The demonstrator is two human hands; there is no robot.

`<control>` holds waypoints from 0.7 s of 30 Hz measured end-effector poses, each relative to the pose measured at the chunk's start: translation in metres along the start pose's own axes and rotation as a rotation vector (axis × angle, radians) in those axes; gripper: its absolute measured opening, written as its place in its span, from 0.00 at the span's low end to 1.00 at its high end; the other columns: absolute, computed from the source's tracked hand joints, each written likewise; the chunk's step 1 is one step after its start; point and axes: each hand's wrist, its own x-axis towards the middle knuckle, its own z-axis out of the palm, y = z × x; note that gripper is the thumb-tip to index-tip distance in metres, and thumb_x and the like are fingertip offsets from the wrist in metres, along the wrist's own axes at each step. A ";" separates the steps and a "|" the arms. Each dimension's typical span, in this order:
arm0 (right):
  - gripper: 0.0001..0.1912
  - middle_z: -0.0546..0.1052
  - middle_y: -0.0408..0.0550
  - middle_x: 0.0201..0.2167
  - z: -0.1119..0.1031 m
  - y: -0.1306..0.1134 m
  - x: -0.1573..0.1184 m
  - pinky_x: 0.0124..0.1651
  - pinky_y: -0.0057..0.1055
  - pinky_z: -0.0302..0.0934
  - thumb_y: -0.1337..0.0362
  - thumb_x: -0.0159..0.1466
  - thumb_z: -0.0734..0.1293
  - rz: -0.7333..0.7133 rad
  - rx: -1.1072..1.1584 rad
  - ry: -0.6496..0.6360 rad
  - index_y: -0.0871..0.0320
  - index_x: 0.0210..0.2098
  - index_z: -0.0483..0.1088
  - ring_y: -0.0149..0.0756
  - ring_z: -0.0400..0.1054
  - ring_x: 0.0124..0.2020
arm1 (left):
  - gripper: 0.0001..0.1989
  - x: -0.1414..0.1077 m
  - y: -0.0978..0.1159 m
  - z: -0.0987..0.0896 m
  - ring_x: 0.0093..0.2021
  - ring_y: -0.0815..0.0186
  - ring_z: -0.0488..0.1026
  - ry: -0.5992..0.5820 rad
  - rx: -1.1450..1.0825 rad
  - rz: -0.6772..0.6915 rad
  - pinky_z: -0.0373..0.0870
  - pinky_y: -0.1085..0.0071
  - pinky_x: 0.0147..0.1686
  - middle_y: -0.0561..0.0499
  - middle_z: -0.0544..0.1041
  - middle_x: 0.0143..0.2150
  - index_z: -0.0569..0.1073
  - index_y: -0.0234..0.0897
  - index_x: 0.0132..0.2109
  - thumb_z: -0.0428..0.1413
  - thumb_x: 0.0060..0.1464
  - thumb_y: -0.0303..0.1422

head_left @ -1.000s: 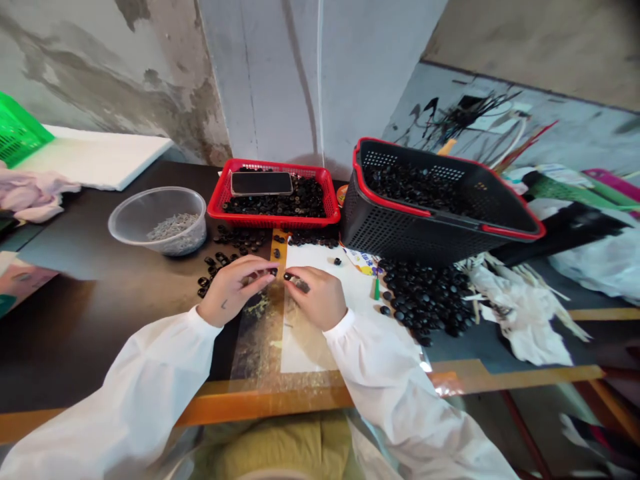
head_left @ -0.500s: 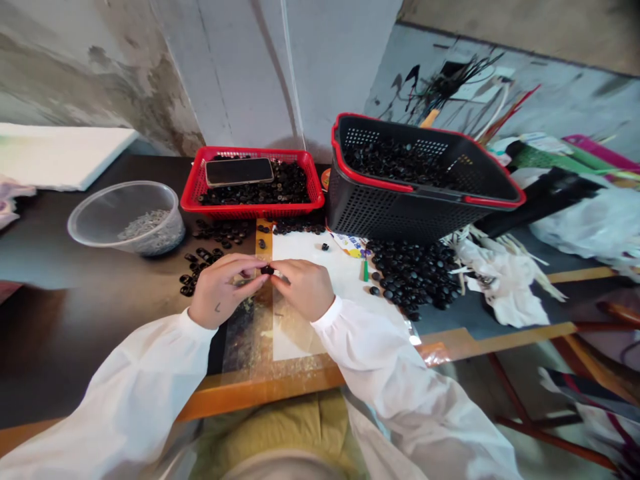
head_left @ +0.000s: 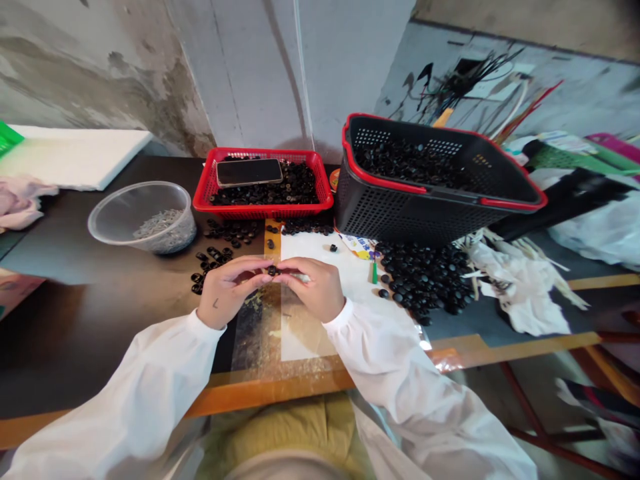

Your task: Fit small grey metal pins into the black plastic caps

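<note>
Between my two hands, above the table's front part, is a small round black plastic part [head_left: 273, 270]. My left hand [head_left: 227, 290] pinches it from the left with thumb and fingertips. From the other side, my right hand [head_left: 316, 283] grips it with thumb and forefinger. Its finer details are too small to make out. Just beyond my left hand lie several loose black parts [head_left: 213, 257] on the dark table. A single black piece [head_left: 333, 247] sits on the white sheet [head_left: 305, 333] past my right hand. Right of that sheet spreads a pile of round black caps [head_left: 425, 277].
A red basket [head_left: 263, 212] of black parts, with a phone [head_left: 249, 171] on top, stands at the back. Beside it rises a tall black basket [head_left: 390, 207]. Left is a clear tub [head_left: 143, 217] holding small pale pieces. A green-handled tool [head_left: 375, 272] lies near the caps.
The view has shifted slightly left, so everything appears further right. Both hands stay on the small black part, with the right fingers slightly altered in their grip.
</note>
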 end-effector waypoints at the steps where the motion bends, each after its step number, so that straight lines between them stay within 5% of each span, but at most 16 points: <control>1: 0.08 0.84 0.44 0.39 0.000 0.000 0.000 0.49 0.29 0.70 0.63 0.61 0.74 -0.012 -0.004 0.003 0.54 0.41 0.79 0.35 0.78 0.40 | 0.11 0.000 0.000 0.000 0.38 0.66 0.79 0.002 -0.001 -0.007 0.76 0.74 0.36 0.47 0.82 0.43 0.83 0.41 0.44 0.66 0.53 0.36; 10: 0.08 0.84 0.44 0.38 -0.001 -0.002 0.001 0.48 0.29 0.70 0.61 0.61 0.74 -0.027 -0.049 0.014 0.54 0.40 0.79 0.34 0.78 0.39 | 0.12 -0.002 0.000 -0.001 0.42 0.65 0.79 0.015 0.003 -0.069 0.77 0.74 0.42 0.48 0.83 0.45 0.83 0.42 0.45 0.66 0.52 0.36; 21: 0.08 0.84 0.44 0.38 -0.001 -0.002 0.001 0.48 0.28 0.71 0.61 0.61 0.74 -0.029 -0.056 0.015 0.54 0.40 0.79 0.35 0.79 0.40 | 0.12 0.000 0.000 0.000 0.35 0.67 0.78 0.003 -0.019 -0.047 0.77 0.73 0.36 0.47 0.82 0.43 0.83 0.41 0.45 0.66 0.52 0.37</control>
